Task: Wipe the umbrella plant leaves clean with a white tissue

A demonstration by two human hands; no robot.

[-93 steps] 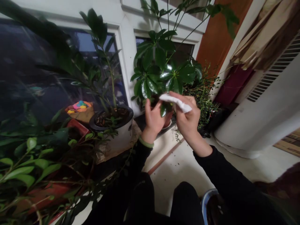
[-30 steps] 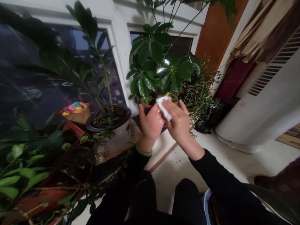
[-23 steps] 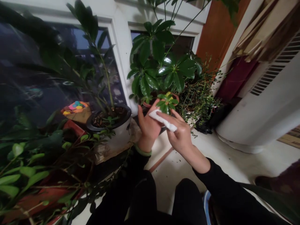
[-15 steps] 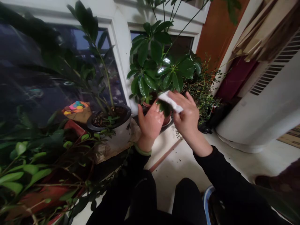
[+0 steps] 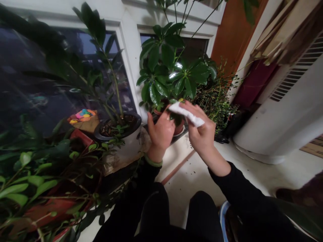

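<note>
In the head view my right hand [image 5: 202, 129] grips a folded white tissue or cloth [image 5: 187, 113], its fingers bent over it. The tissue lies against low leaves of a glossy green umbrella plant [image 5: 161, 74]. Left of it, my left hand [image 5: 163, 132] reaches under the same leaves, thumb spread apart and fingers stretched out. Its fingertips are partly hidden by a dark leaf [image 5: 176, 118] beside the tissue. Behind my hands stands the plant's reddish pot [image 5: 179, 128], mostly covered.
A white pot [image 5: 128, 148] with a tall plant stands to the left, beside a small container of colourful pieces [image 5: 83, 116]. Leafy plants [image 5: 30, 181] crowd the lower left. At right is a white slatted column unit [image 5: 275, 127]. A blue-rimmed pot [image 5: 223, 215] sits by my right knee.
My right hand has shifted slightly right and down with the tissue, which now shows more of its length. My left hand has stayed nearly in place.
</note>
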